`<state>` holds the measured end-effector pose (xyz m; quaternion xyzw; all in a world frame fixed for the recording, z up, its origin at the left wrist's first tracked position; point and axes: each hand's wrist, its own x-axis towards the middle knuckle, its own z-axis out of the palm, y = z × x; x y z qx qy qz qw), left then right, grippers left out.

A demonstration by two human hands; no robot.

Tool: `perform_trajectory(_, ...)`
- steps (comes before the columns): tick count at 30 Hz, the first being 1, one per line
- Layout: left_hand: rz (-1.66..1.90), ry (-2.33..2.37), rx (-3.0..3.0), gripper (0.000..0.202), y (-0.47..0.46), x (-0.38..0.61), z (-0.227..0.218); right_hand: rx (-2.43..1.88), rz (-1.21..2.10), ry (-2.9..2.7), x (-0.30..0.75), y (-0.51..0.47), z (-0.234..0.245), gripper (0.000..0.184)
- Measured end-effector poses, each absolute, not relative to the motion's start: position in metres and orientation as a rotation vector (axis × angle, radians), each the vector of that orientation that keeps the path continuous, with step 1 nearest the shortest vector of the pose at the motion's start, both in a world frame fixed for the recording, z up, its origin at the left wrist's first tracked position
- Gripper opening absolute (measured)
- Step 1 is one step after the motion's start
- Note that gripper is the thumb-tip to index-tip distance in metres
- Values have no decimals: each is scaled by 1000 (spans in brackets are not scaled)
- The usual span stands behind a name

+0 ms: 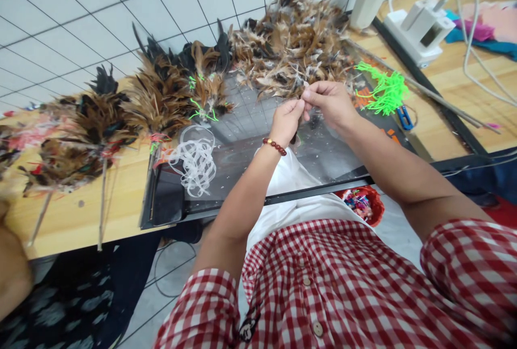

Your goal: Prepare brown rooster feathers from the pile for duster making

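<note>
Both drawn in close over a glossy black flat tray point(238, 171): the bare left hand point(287, 120), with a red-brown bead bracelet point(274, 146) at the wrist, and the bare right hand point(332, 102). Thumbs and forefingers pinched together, fingertips meeting, apparently on a small dark brown feather piece point(294, 137), mostly hidden by the fingers, with only a dark tuft showing below; cannot tell which hand bears more of the grip. Just beyond the hands, against the tiled wall, a loose heap of brown and white feathers point(294, 42). To the left, on the tray, a tangle of translucent white ribbon point(196, 160); to the right, a bunch of bright green yarn strands point(383, 89). As for handling, probably next to weightless, soft and springy along the vane, stiffer but thin at the quill. Likely to slip or twist between dry fingertips, and to drift away if released. Best taken near the bare quill end, between thumb and forefinger pads, with light, even pressure. Better not squeezed across the vane, for fear of splitting the barbs, nor bent sharply, for fear of creasing the shaft.
</note>
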<state>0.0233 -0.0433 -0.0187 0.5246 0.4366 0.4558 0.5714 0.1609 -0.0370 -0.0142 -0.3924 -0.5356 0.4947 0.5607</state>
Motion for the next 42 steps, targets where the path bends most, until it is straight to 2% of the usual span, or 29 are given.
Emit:
perform_trajectory(8,1163,1117,1039,33,-31,3,-9,-1007,1008,-1183,181,-15,-28,43)
perform_trajectory(12,1182,1115,1140,15,-19,-8,-14,-1000,1046,-1249,181,-21,-21,43)
perform_trajectory(13,1218,1137,1187,17,-15,-11,-17,-998,1058,-1262,179,-23,-18,42)
perform_trajectory(16,1394,1328,1377,44,-3,-22,-22,-1006,1059,-1295,175,-28,-14,40)
perform_trajectory(19,1499,1434,1434,34,-3,-29,-17,-999,963,-1349,172,-31,-14,35)
perform_trajectory(22,1395,1138,1391,17,-18,-19,-9,-960,852,-1400,169,-33,-16,30)
perform_trajectory(25,1152,911,1270,20,-35,0,-6,-929,834,-1398,165,-37,-17,28)
perform_trajectory(29,1037,871,1159,25,-44,15,-9,-963,887,-1378,162,-40,-17,29)
perform_trajectory(36,1287,1353,1347,25,-26,-12,-12,-1050,797,-1298,169,-32,-15,25)
perform_trajectory(38,1354,1492,1414,16,-22,-23,-11,-1061,813,-1261,171,-30,-16,25)
perform_trajectory(41,1520,1532,1464,39,-19,-31,-8,-1070,793,-1273,171,-29,-18,22)
perform_trajectory(42,1531,1473,1477,38,-19,-31,-6,-1071,783,-1297,171,-30,-18,21)
